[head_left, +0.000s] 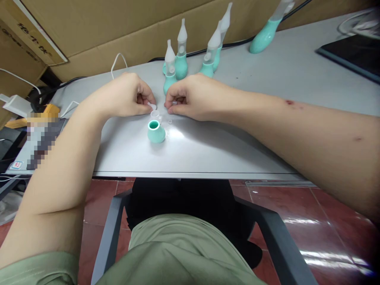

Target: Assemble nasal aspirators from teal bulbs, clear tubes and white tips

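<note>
Pinched between the fingertips of my left hand (133, 97) is a small white piece (152, 106). My right hand (190, 97) is closed on a small clear piece (174, 103), mostly hidden by the fingers. Between and just below the hands a clear cup-like part (154, 114) lies on the table, with a tiny clear ring (170, 122) to its right. Nearer the front edge stands an open teal bulb (156, 133), upright. Beyond my hands stand several teal bulbs with clear tubes and white tips, such as one assembled piece (170, 65).
Another teal bulb piece (264, 36) leans at the back right, near a black cable (237, 44). A dark flat device (353, 55) lies at the far right. White cables and a white plug (19, 106) are at the left. The grey table's front edge (192, 174) is close to me.
</note>
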Motion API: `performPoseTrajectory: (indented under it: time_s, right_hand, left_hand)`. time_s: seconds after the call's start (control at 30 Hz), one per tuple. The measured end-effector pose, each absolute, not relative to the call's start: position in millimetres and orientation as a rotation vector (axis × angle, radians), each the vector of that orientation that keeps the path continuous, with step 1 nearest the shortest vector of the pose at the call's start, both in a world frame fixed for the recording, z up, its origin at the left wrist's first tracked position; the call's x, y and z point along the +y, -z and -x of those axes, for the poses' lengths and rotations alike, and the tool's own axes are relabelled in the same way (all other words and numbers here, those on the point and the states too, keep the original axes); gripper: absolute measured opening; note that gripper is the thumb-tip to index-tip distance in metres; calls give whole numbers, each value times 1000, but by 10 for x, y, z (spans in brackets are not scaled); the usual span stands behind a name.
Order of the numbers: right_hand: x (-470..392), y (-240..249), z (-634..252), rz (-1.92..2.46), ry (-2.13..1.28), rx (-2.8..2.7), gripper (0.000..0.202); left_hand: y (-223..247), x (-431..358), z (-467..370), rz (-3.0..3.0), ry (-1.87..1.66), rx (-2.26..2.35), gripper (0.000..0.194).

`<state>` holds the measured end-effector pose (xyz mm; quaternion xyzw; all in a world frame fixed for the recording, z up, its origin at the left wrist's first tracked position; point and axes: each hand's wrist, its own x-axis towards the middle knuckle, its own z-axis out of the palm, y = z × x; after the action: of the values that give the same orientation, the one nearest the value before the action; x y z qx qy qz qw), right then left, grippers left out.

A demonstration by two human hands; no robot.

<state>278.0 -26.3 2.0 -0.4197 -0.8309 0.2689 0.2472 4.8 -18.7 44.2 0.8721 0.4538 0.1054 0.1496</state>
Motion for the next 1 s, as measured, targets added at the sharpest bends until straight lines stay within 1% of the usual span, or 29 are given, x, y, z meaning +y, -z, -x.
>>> performPoseTrajectory:
  time_s: [0.17, 0.3, 0.5, 0.7, 0.77, 0.87, 1.0]
  right_hand:
    - [-208, 20, -2753, 1129, -781, -2240, 33]
    - [-145, 78, -2791, 1037, -812, -2240, 36]
    - [-187, 116, -2798, 945, -905, -2229, 25]
    - [-227, 48, -2808, 922, -973, -2186, 26]
    - [-263, -33, -2826, 904, -944, -2079, 26]
    - [-341, -196, -2851, 909, -843, -1823, 35]
    - [-388, -344, -2889, 918, -773, -1678, 41]
  left_hand:
    - [-389, -132, -60, -2463, -289, 1330, 26]
    - [-382, -135, -61, -2458, -311, 1294, 29]
    - [-394, -142, -54, -2415, -335, 1246, 26]
    - [-412, -141, -41, -2358, -269, 1221, 23]
    - [-421, -142, -21, -2337, -272, 1237, 31]
    - [-418, -116, 9, -2321, -373, 1289, 53]
    - [-374, -26, -50, -2320, -755, 1354, 83]
